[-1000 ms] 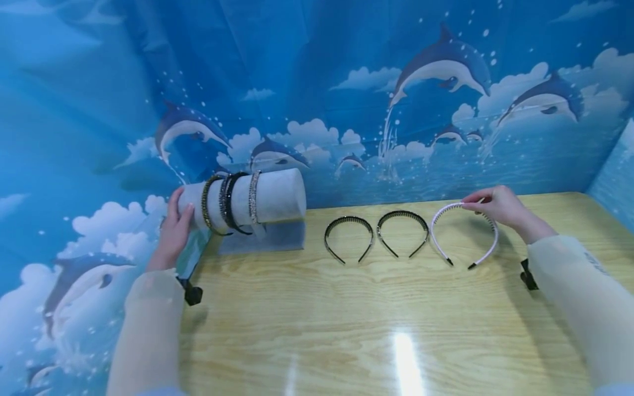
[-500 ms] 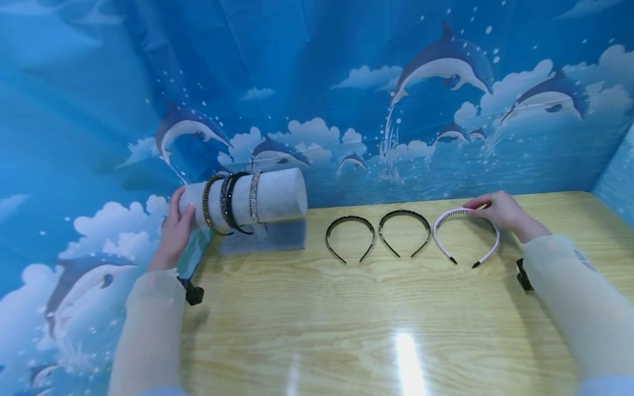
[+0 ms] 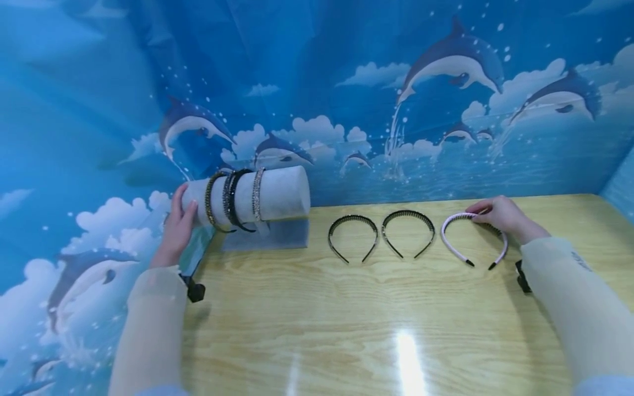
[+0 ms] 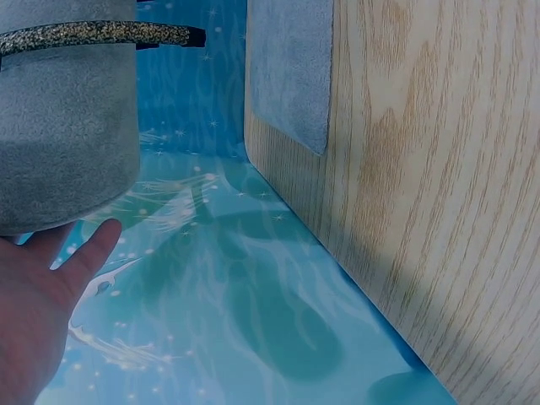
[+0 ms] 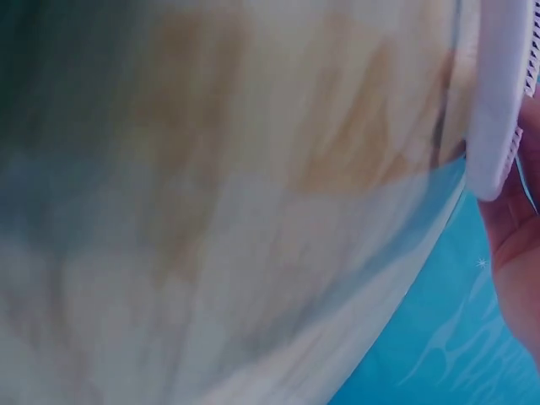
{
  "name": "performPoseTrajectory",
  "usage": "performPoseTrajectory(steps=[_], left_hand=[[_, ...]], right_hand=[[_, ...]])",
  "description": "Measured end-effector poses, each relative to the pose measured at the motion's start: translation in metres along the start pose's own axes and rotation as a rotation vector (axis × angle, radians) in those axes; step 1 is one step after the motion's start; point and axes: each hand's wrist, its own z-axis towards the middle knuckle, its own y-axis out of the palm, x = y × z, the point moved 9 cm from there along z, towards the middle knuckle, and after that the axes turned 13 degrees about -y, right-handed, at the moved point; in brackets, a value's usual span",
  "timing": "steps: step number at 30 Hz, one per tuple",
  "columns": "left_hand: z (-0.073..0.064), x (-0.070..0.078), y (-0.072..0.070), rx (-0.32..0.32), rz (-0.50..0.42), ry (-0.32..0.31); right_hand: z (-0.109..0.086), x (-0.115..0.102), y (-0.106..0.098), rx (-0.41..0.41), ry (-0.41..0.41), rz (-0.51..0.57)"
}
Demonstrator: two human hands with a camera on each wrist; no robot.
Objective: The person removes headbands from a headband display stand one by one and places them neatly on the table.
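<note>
In the head view my right hand point(image 3: 504, 216) pinches the top of a pale pink headband point(image 3: 448, 224) with inner teeth, at the right end of a row. Beside it on the table lie a black toothed headband point(image 3: 408, 212) and a second black headband point(image 3: 353, 217). My left hand point(image 3: 176, 228) rests with straight fingers against the left end of a grey padded roll stand point(image 3: 284, 192); the thumb lies extended in the left wrist view. Around the roll sit several sparkly headbands, among them a gold one point(image 4: 110, 34) and a silver one point(image 3: 257, 195). The right fingertips are partly hidden behind the pink band.
The roll's grey base point(image 3: 289, 235) stands near the back left of the wooden table point(image 3: 317, 308). A blue dolphin-print backdrop point(image 3: 317, 71) rises behind the table and runs along its left side.
My right hand has brought the pink headband slightly down and to the right, turning its ends rightward. The left hand stays at the roll, and the view has shifted a little.
</note>
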Motion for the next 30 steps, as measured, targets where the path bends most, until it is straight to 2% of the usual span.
performPoseTrajectory(steps=[9, 14, 18, 22, 30], left_hand=[[0.0, 0.004, 0.003, -0.011, 0.0, 0.009], [0.0, 0.003, 0.001, -0.002, -0.012, 0.019], [0.0, 0.002, -0.001, -0.002, -0.012, 0.014], [0.0, -0.001, -0.001, -0.008, 0.002, -0.013], [0.001, -0.002, 0.0, -0.004, 0.017, -0.034]], right_hand=[[-0.004, 0.007, -0.002, 0.016, 0.077, 0.064], [-0.002, -0.005, -0.008, 0.022, 0.052, 0.056], [0.003, -0.032, -0.013, 0.035, 0.003, 0.076], [0.008, -0.068, -0.014, 0.051, -0.062, 0.133], [0.031, -0.153, 0.004, 0.094, -0.209, 0.19]])
